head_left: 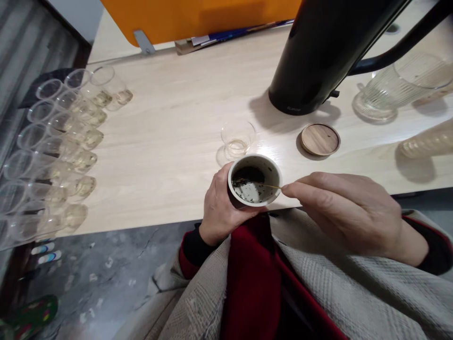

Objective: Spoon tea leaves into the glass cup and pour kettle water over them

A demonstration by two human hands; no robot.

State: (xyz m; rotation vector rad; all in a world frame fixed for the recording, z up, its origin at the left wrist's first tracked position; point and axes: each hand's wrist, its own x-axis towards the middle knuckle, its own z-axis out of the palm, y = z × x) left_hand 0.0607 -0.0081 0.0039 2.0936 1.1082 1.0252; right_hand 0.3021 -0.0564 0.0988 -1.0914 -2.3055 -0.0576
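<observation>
- Here the left hand (222,202) is curling its fingers around the handheld cup (273,171), centre of the frame; it's apparently steadying it, mouth facing up.
- Coming in from the right, the right hand (357,215) is pinching 1 thin yellowish stick (272,186), fingertips closing with no gap showing, likely for fine control inside the cup.
- Dark bits are clinging to that cup's pale inside, a darker patch is showing deeper; I can't tell how much is liquid.
- Just beyond, a lone clear cup (236,142) is standing on the bench (152,141), showing a faint tint low down.
- Far left, rows of clear cups (56,144) are holding shallow pale liquid, perhaps bunched for working room.
- Upper right, a black kettle (314,56) is hiding its contents; a wooden disc (320,139) is lying below it.
</observation>
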